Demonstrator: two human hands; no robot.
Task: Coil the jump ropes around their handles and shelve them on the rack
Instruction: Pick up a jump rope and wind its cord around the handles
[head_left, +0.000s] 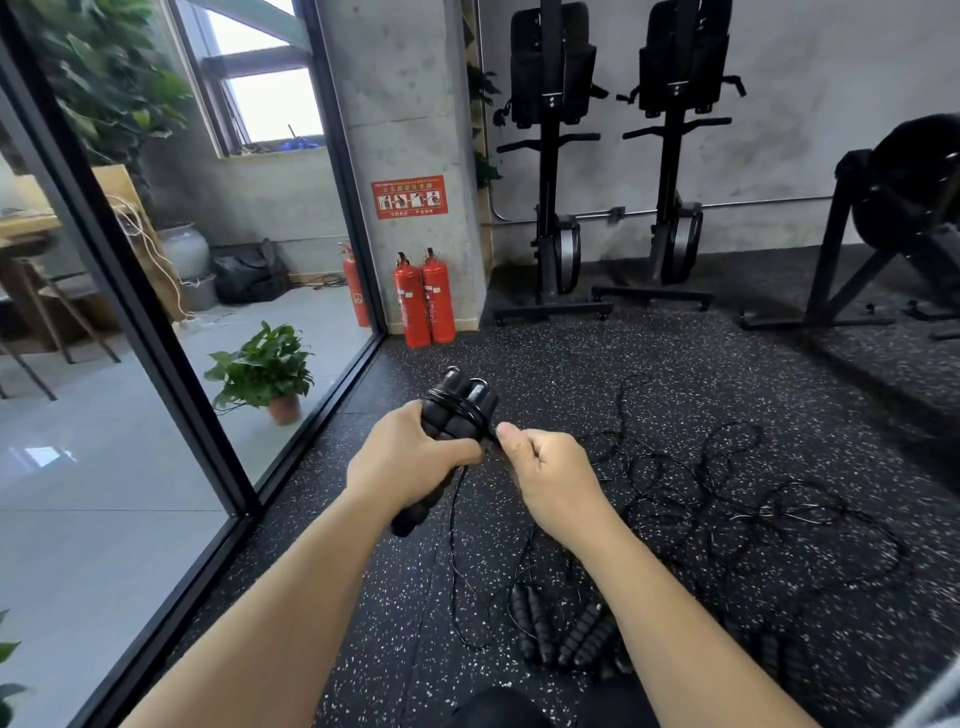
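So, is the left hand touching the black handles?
Touching. The head view shows the left hand with its fingers curled round the black handles, with no gap. The right hand pinches the rope beside them.

i can read no text from here; the red sign (409, 196) on the concrete pillar (400, 93) shows pictograms and blurred characters; the fire extinguishers' (425, 299) labels are illegible too

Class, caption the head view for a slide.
Left hand grips two rope handles, right hand pinches the cord; more ropes lie tangled on the floor.
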